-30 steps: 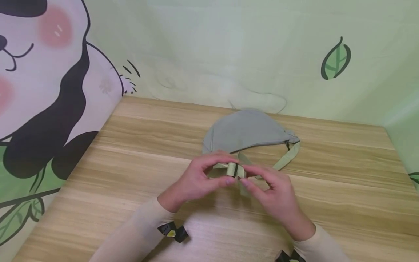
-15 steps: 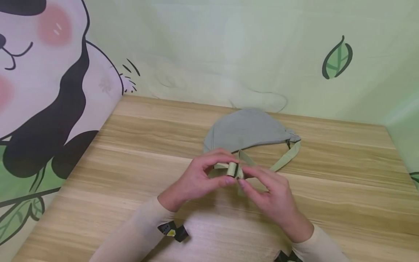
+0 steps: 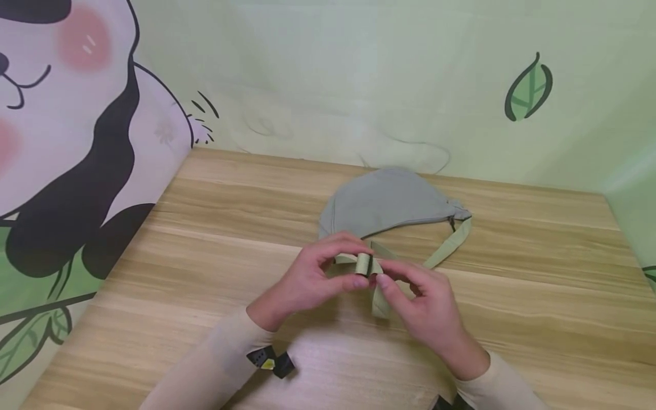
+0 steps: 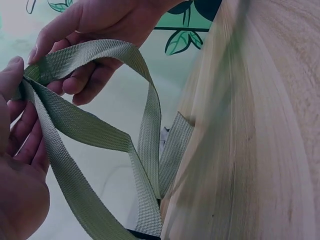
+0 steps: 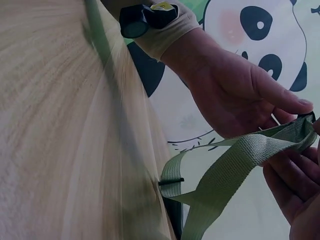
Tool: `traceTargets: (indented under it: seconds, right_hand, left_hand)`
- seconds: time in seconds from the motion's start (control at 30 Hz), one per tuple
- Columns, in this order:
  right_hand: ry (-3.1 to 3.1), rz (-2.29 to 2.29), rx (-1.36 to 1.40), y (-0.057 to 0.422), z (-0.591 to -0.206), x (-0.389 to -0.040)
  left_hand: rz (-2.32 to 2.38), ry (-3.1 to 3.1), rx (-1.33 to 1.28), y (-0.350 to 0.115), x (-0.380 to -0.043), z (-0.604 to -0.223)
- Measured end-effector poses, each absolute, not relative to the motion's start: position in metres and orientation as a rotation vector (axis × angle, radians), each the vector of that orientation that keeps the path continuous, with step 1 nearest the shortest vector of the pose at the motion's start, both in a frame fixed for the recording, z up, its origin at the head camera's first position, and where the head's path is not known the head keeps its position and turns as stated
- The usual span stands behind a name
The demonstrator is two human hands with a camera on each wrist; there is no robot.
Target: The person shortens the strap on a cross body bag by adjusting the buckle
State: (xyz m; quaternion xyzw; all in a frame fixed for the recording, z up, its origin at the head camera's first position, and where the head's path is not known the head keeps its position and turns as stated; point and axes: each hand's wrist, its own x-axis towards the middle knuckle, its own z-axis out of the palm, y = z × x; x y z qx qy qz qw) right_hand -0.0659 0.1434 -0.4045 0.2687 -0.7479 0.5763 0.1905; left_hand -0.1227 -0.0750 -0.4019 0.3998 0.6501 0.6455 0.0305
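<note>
A grey crescent-shaped bag point(image 3: 389, 199) lies on the table beyond both hands, its light green webbing strap point(image 3: 451, 246) running from the right end toward the fingers. My left hand point(image 3: 312, 276) pinches a dark strap slider point(image 3: 364, 265) wrapped in webbing, thumb below and fingers above. My right hand point(image 3: 427, 296) pinches the webbing just right of the slider between thumb and index finger. A loose strap end point(image 3: 380, 304) hangs below the right thumb. In the left wrist view the webbing point(image 4: 90, 125) forms long loops from the hands down toward the table.
The wooden table point(image 3: 205, 239) meets a pale green backdrop point(image 3: 318, 74) just behind the bag. A panda picture point(image 3: 110, 148) covers the left side. A dark wrist device point(image 3: 271, 363) sits at the left sleeve.
The right thumb and fingers have shifted slightly at the webbing by the slider. A strap end now shows more plainly hanging below them. The left hand and bag hold their places.
</note>
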Motion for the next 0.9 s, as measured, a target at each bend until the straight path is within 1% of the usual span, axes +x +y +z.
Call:
traceTargets:
  seconds: [0.23,0.5,0.6,0.73,0.9]
  right_hand:
    - [-1.954,1.762,0.802,0.1426,-0.4064,-0.0658]
    - [-1.838,1.831,0.867,0.1436,-0.4065,-0.0677]
    - [-1.903,1.746,0.857,0.1462,-0.4059,-0.0685]
    - [-2.020,1.466,0.855,0.1479,-0.4051,-0.0691]
    - [-1.970,1.225,0.904,0.1446,-0.4029,-0.0719]
  left_hand:
    - [1.962,2.057,1.199,-0.0730,-0.1212,-0.4002]
    - [1.940,2.092,1.257,-0.0719,-0.1213,-0.4036]
    - [1.955,2.091,1.283,-0.0716,-0.1211,-0.4041]
    - [1.979,2.064,1.319,-0.0705,-0.1208,-0.4032]
    - [1.980,2.054,1.350,-0.0688,-0.1203,-0.4021]
